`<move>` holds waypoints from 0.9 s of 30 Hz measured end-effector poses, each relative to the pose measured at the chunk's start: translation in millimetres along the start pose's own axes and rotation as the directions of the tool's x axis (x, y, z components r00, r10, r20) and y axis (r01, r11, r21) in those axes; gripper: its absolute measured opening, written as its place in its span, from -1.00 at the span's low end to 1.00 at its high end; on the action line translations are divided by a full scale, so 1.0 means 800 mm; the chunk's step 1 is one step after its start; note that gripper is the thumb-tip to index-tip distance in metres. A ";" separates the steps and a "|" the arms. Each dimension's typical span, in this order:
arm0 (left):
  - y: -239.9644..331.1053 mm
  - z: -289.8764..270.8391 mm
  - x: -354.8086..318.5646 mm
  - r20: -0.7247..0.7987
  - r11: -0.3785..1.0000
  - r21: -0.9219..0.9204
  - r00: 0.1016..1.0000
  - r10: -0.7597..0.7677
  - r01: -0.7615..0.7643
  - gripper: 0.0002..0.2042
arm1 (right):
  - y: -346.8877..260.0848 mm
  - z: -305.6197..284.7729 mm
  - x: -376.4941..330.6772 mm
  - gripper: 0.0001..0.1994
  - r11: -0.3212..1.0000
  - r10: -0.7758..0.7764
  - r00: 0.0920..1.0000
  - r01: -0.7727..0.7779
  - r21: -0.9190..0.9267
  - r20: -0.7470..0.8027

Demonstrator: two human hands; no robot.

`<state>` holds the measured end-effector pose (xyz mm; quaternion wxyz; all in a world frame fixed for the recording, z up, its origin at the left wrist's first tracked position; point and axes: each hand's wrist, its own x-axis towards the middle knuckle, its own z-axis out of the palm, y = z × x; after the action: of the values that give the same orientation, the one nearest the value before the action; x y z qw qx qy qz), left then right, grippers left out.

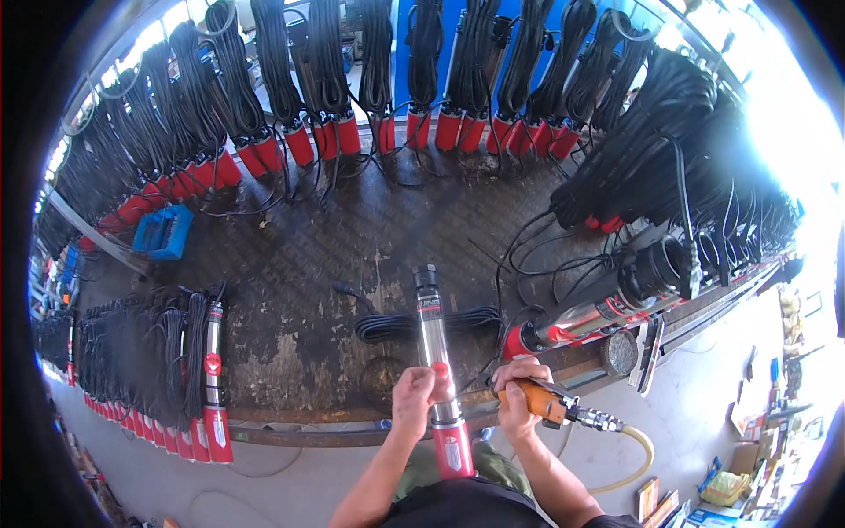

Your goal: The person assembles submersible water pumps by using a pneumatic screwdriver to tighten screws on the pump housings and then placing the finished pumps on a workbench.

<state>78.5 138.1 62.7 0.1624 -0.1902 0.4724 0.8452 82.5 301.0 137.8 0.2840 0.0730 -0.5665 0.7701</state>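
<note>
A slim steel submersible pump (434,339) with a black top and a red lower end lies across the table's front edge. Its red end points at my body. My left hand (415,400) is closed in a pinch at the pump's left side, fingertips against or just above the tube; whatever is between them is hidden. To the right of the pump, my right hand (519,396) is wrapped round an orange air-powered driver (543,402), its tip toward the pump. A pale hose (647,449) runs from the tool's metal coupling. Beneath the pump lies a coiled black cable (383,329).
Red-ended pumps with cable bundles (422,62) line the worn dark table's (290,343) far edge. More stand in a row (150,370) at left and in a large cluster (651,132) at right. A larger pump (598,308) lies right. A blue bin (163,232) sits far left.
</note>
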 end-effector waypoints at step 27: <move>0.039 0.010 0.175 0.282 0.555 -0.696 0.884 -0.374 0.457 -0.82 | 0.133 0.093 0.099 -0.75 0.992 0.093 0.983 -0.079 -0.094 0.160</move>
<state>-59.0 142.5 22.7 0.2885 -0.3025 0.0173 0.9083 -54.1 240.2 109.5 0.2056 0.0992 -0.6236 0.7477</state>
